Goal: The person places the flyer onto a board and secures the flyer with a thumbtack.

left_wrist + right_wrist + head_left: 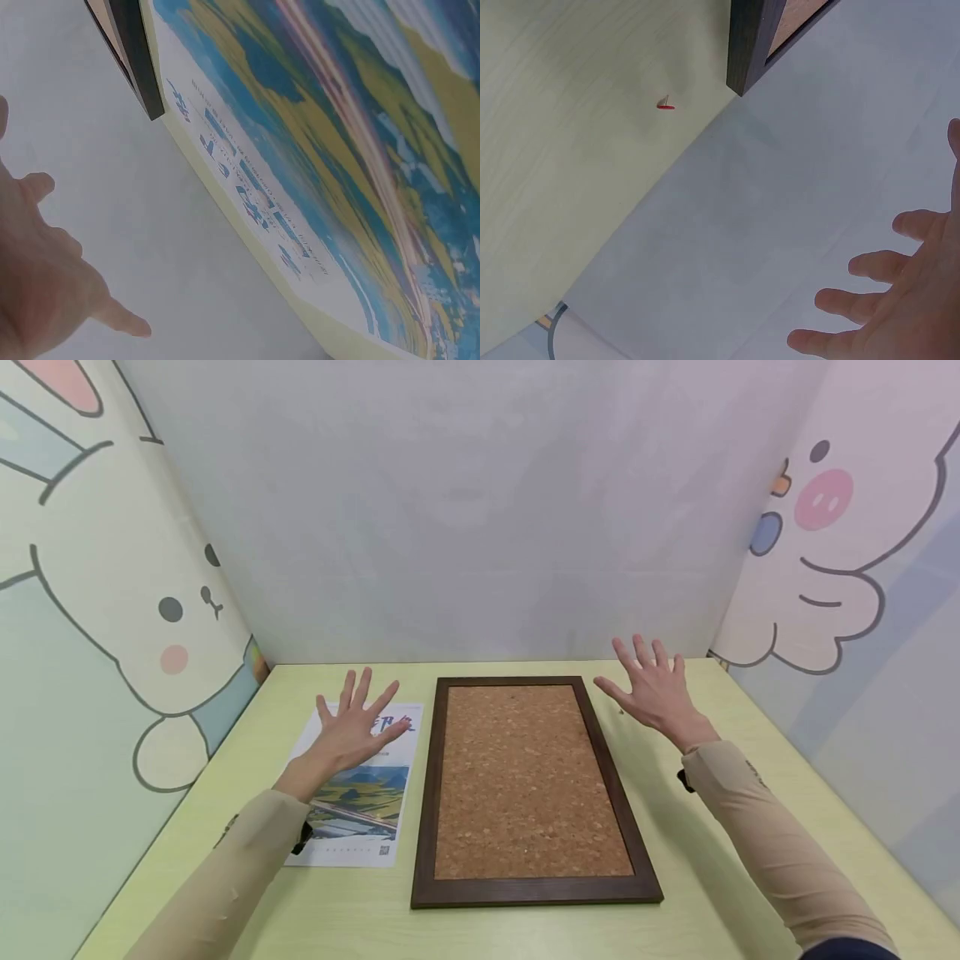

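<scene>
A cork board (525, 777) in a dark wooden frame lies flat on the pale green table (675, 910). To its left lies a printed poster (360, 802) with a landscape picture and blue characters, also filling the left wrist view (322, 165). My left hand (354, 727) hovers over the poster's top, fingers spread, holding nothing. My right hand (652, 689) hovers right of the board's far corner, fingers spread and empty. A small red pushpin (665, 106) lies on the table near the frame's corner (750, 45).
Panels with cartoon animals stand at the left (112, 610) and right (847, 568), and a plain grey panel (480, 510) closes the back. Bare table surface shows in front of the board and to its right.
</scene>
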A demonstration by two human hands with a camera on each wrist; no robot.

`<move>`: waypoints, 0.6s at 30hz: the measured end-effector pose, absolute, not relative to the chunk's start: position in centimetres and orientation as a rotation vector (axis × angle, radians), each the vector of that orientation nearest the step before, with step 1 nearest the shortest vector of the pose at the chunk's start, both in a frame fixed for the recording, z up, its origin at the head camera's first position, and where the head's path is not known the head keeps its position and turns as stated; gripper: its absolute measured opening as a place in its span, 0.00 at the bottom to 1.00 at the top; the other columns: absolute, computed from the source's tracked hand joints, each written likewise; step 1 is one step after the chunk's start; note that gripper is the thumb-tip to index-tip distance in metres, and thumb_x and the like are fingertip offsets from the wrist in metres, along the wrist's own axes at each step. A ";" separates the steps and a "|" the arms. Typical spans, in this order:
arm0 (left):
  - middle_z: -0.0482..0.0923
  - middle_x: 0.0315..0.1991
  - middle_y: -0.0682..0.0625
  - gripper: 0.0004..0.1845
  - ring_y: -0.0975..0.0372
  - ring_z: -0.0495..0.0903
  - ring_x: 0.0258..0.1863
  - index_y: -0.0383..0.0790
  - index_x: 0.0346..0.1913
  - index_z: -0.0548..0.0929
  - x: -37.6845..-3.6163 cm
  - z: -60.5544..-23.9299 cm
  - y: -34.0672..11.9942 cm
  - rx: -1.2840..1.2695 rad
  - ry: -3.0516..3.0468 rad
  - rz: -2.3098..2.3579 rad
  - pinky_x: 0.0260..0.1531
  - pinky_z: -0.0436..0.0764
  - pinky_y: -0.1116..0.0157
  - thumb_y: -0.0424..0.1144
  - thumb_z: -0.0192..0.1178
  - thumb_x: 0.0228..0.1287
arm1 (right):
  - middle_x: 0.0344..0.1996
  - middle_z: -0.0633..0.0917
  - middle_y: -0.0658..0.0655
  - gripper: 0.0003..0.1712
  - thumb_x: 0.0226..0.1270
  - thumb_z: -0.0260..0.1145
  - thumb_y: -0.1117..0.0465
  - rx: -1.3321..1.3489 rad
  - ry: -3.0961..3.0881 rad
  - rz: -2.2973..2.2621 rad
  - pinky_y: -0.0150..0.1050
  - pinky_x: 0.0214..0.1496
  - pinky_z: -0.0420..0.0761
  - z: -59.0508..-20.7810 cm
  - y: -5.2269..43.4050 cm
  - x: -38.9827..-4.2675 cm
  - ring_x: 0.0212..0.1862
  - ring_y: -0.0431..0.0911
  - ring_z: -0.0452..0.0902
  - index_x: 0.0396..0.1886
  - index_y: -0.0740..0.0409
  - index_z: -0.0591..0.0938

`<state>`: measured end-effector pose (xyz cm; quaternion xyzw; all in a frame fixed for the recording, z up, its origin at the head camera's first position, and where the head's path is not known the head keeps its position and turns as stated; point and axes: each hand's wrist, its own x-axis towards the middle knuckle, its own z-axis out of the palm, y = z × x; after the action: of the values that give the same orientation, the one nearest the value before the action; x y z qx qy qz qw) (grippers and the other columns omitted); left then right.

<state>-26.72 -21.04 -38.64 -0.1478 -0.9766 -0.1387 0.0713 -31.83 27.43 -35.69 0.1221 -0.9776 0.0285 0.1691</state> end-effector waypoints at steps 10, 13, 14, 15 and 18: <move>0.33 0.78 0.36 0.40 0.37 0.30 0.75 0.54 0.77 0.51 -25.2 -38.6 -23.2 -0.300 -2.946 -0.402 0.60 0.31 0.24 0.66 0.47 0.66 | 0.75 0.54 0.68 0.48 0.66 0.50 0.29 0.358 -2.786 0.092 0.76 0.64 0.51 -35.9 27.7 -31.9 0.73 0.69 0.47 0.78 0.48 0.51; 0.36 0.77 0.34 0.41 0.35 0.34 0.74 0.53 0.77 0.52 -24.5 -38.7 -24.4 -0.264 -2.943 -0.382 0.60 0.35 0.24 0.66 0.47 0.66 | 0.75 0.55 0.68 0.48 0.67 0.49 0.29 0.370 -2.787 0.101 0.76 0.64 0.51 -36.0 27.7 -31.9 0.73 0.69 0.48 0.78 0.49 0.51; 0.37 0.77 0.33 0.41 0.34 0.36 0.74 0.53 0.77 0.52 -24.2 -38.8 -24.8 -0.253 -2.945 -0.380 0.59 0.36 0.24 0.66 0.46 0.66 | 0.75 0.55 0.68 0.48 0.67 0.49 0.29 0.371 -2.786 0.105 0.76 0.64 0.51 -36.0 27.7 -31.9 0.73 0.69 0.48 0.78 0.49 0.52; 0.37 0.77 0.33 0.42 0.33 0.37 0.73 0.52 0.77 0.51 -23.9 -38.8 -25.1 -0.242 -2.950 -0.370 0.59 0.37 0.24 0.67 0.46 0.66 | 0.75 0.55 0.68 0.48 0.67 0.49 0.29 0.372 -2.787 0.108 0.76 0.64 0.51 -36.1 27.8 -31.9 0.73 0.70 0.48 0.78 0.49 0.52; 0.39 0.76 0.31 0.43 0.31 0.40 0.72 0.51 0.77 0.51 -23.0 -39.2 -26.0 -0.217 -2.971 -0.345 0.59 0.41 0.23 0.70 0.44 0.65 | 0.74 0.56 0.69 0.47 0.67 0.49 0.30 0.372 -2.786 0.111 0.76 0.63 0.52 -36.1 27.9 -32.0 0.72 0.70 0.49 0.78 0.50 0.52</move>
<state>-23.01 -25.95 -39.16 -0.0721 -0.9882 -0.1149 0.0715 -31.98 27.90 -36.14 0.1305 -0.9771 0.0389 0.1636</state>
